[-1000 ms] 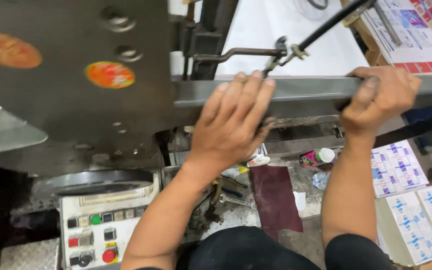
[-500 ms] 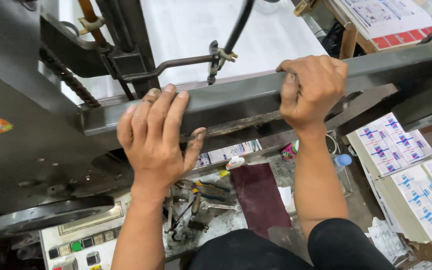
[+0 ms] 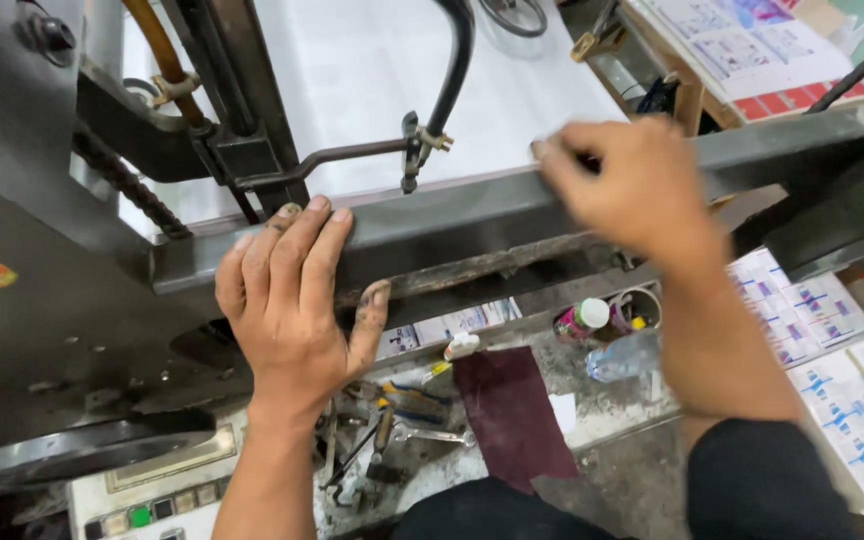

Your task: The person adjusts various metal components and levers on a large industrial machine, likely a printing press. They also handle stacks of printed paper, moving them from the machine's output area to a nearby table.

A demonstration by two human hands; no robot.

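My left hand (image 3: 292, 300) lies flat at centre left, fingers spread, on the grey metal bar (image 3: 472, 215) crossing the frame. My right hand (image 3: 637, 185), blurred at upper right, curls loosely over the bar's top edge; I cannot tell whether it grips.

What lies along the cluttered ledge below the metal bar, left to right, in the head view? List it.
Button panel → hand tools → dark maroon cloth → white-capped bottle → clear plastic bottle → stacks of blue-and-white printed sheets.
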